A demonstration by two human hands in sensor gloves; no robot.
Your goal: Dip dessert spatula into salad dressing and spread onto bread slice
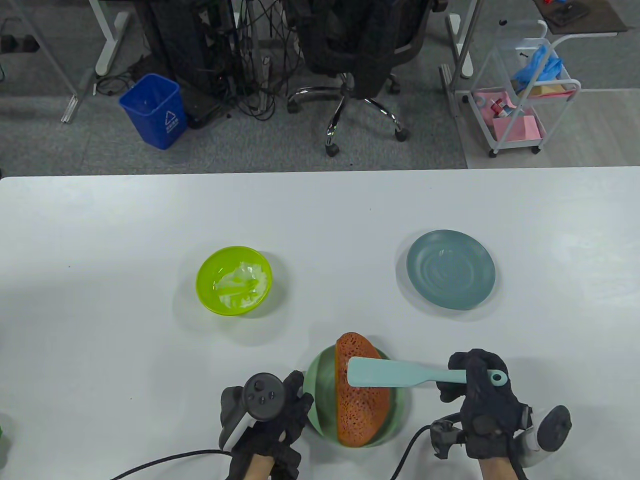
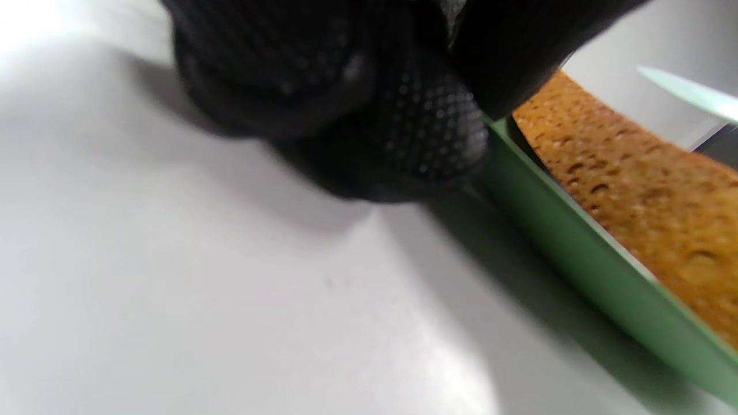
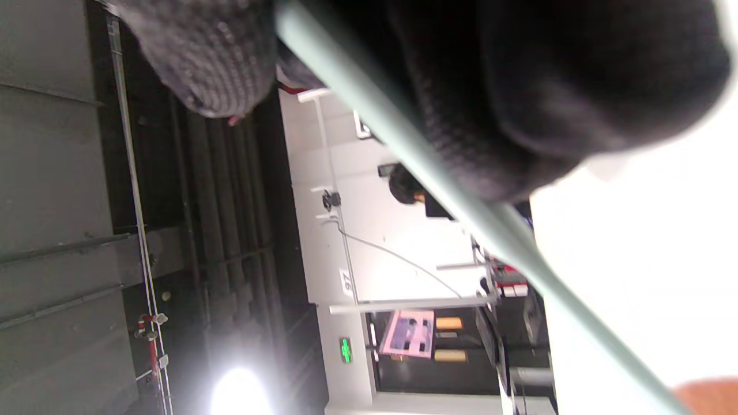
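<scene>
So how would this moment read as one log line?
right hand: holds spatula over bread slice | left hand: beside green plate | dressing bowl: untouched

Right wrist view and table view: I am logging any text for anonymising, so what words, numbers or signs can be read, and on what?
"97": small white tag on the white wall, turned sideways, right wrist view.
Green lit sign on that wall: a symbol, too small to read.
White recycling symbol with small print on the blue bin, table view: print too small to read.
Nothing else is legible.
</scene>
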